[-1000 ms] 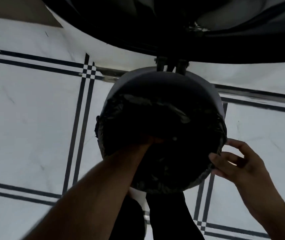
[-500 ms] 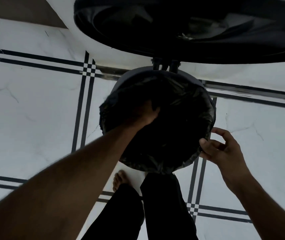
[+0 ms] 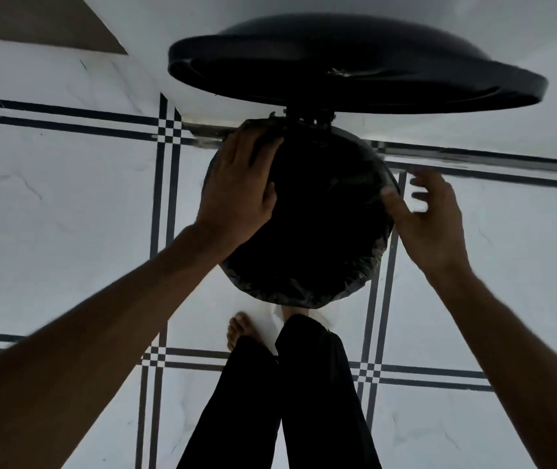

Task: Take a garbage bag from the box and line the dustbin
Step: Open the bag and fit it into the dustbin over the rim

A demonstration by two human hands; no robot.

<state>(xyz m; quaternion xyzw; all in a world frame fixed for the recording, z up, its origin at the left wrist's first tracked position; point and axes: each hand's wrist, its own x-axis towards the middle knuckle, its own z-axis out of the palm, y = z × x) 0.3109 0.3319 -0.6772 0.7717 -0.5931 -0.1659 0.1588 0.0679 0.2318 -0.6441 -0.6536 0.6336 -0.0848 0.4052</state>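
A round dustbin stands on the floor with its dark lid (image 3: pixel 355 62) swung up on the back hinge. A black garbage bag (image 3: pixel 304 289) lines it, its crinkled edge folded over the rim all the way round. My left hand (image 3: pixel 240 184) straddles the far-left rim, thumb inside and fingers over the bag's edge near the hinge. My right hand (image 3: pixel 429 225) hovers at the right rim with fingers spread and blurred, and only the thumb touches the bag. The inside of the bin is too dark to see.
The bin stands against a white wall (image 3: pixel 304 11) on a white tiled floor (image 3: pixel 67 214) with dark double lines. My legs in black trousers (image 3: pixel 287 401) and a bare foot (image 3: pixel 236 333) are right in front of the bin.
My left hand came out of the bin and moved onto the far-left rim. My right hand let go of the bag's edge at the right rim and spread its fingers. The view pulled back.
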